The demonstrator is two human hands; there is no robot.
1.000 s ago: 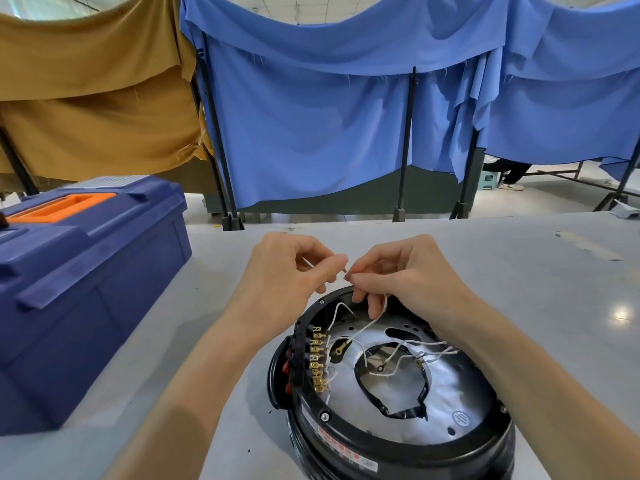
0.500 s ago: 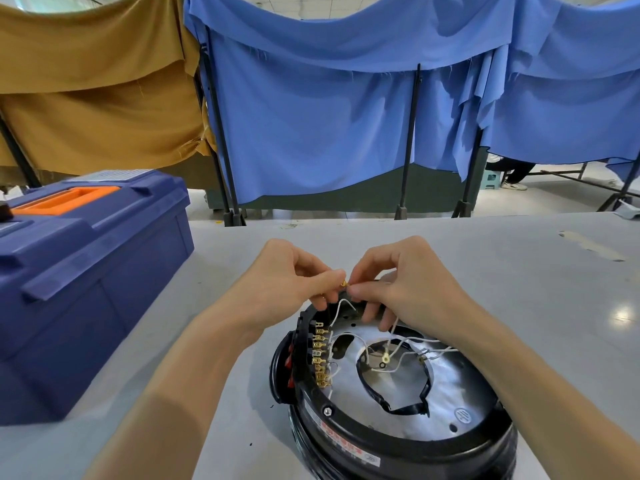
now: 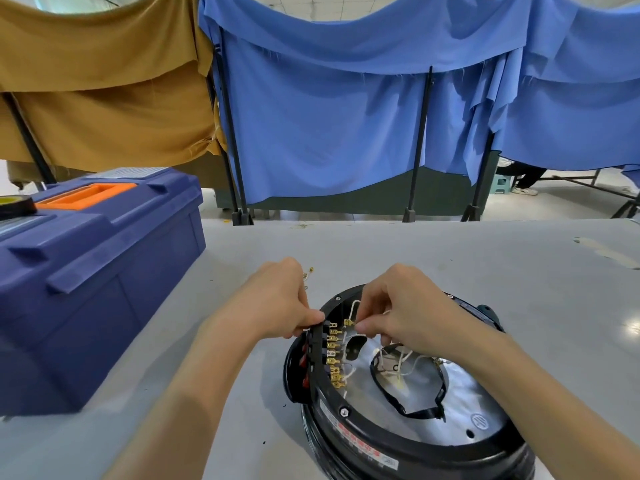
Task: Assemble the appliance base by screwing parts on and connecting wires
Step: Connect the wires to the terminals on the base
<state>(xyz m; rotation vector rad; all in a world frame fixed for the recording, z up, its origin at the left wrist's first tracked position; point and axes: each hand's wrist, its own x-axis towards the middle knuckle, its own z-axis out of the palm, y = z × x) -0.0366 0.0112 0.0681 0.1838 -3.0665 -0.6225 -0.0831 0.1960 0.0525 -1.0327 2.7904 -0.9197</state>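
Note:
The round black appliance base (image 3: 360, 424) lies bottom-up on the grey table, showing a shiny metal plate (image 3: 460, 400) with a central opening and loose white wires (image 3: 398, 367). A column of brass spade terminals (image 3: 334, 355) lines its left inner rim. My left hand (image 3: 277, 303) grips the base's left rim beside the top terminal. My right hand (image 3: 405, 310) pinches a white wire with a brass connector (image 3: 349, 322) just right of the top terminal.
A blue toolbox (image 3: 93, 271) with an orange handle stands at the left, a black tape roll (image 3: 15, 206) on its lid. A small loose wire piece (image 3: 308, 273) lies on the table behind my left hand. Blue and tan curtains hang beyond the table's far edge.
Both hands came down from above the base's far rim to its left rim. The left hand let go of the wire and took hold of the rim; the right brought the connector to the terminals.

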